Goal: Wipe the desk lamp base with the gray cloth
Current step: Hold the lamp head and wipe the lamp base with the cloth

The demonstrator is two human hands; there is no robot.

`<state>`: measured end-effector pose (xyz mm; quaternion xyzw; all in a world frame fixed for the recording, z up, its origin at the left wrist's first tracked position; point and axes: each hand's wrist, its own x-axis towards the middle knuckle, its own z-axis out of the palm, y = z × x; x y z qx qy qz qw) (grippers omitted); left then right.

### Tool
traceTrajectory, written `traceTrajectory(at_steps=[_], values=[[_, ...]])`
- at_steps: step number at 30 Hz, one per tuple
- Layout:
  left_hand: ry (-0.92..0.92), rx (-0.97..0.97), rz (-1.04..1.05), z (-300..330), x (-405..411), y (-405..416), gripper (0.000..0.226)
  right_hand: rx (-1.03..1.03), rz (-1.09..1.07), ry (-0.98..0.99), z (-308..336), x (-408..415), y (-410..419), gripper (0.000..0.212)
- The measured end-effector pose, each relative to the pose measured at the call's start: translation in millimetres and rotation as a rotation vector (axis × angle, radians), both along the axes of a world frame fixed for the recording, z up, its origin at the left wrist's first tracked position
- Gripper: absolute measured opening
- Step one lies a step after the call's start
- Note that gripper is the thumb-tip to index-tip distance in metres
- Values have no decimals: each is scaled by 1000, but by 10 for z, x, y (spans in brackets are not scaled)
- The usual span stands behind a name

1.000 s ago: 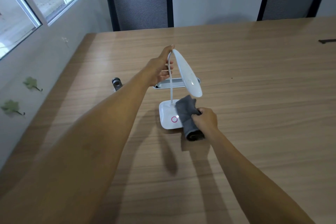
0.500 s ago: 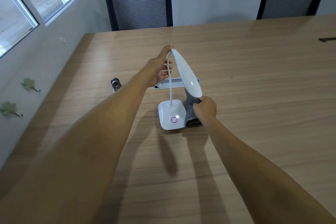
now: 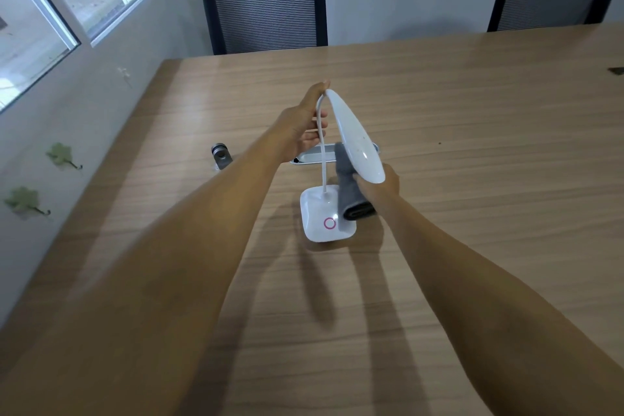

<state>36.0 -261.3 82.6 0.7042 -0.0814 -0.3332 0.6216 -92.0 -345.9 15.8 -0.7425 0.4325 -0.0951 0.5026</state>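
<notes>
Left of centre, the left hand (image 3: 305, 125) has its grip wrapped around the top of the thin white flexible neck (image 3: 322, 152), where it meets the white oval lamp head (image 3: 358, 142). The neck bends easily, so in my judgement a hard tug there could tilt the whole lamp or swing the head into the other hand.

Just below the middle of the frame, the square white plastic lamp base with its pink ring button (image 3: 324, 216) stands on the light wood-grain tabletop (image 3: 472, 145). The base looks light; a strong sideways stroke might slide it or lift one edge, and a pass over the ring could perhaps switch the lamp on.

To the right, the rolled gray cloth (image 3: 351, 194) lies across the base's right side, with the grip of the right hand (image 3: 380, 184) closed on it. The roll is loose at its near end and might unfurl or slip out.

The lamp head covers most of the right hand's fingers, so their exact hold is hidden. Whether the cloth presses flat on the base is hard to tell. The long silver tray (image 3: 304, 159) behind the lamp is largely blocked, and the small silver cylinder (image 3: 221, 155) to its left is unidentifiable.
</notes>
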Motion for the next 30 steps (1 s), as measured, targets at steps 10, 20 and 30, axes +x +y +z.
traceTrajectory(at_steps=[10,20,30], values=[[8,-14,7,-23,13,-11,56,-146,57,52,-142,162,-118,18],[5,-8,11,-26,29,-13,63,-508,115,171,-288,-146,27,29],[13,-24,22,-25,34,-3,58,-882,580,256,-370,-52,788,26]])
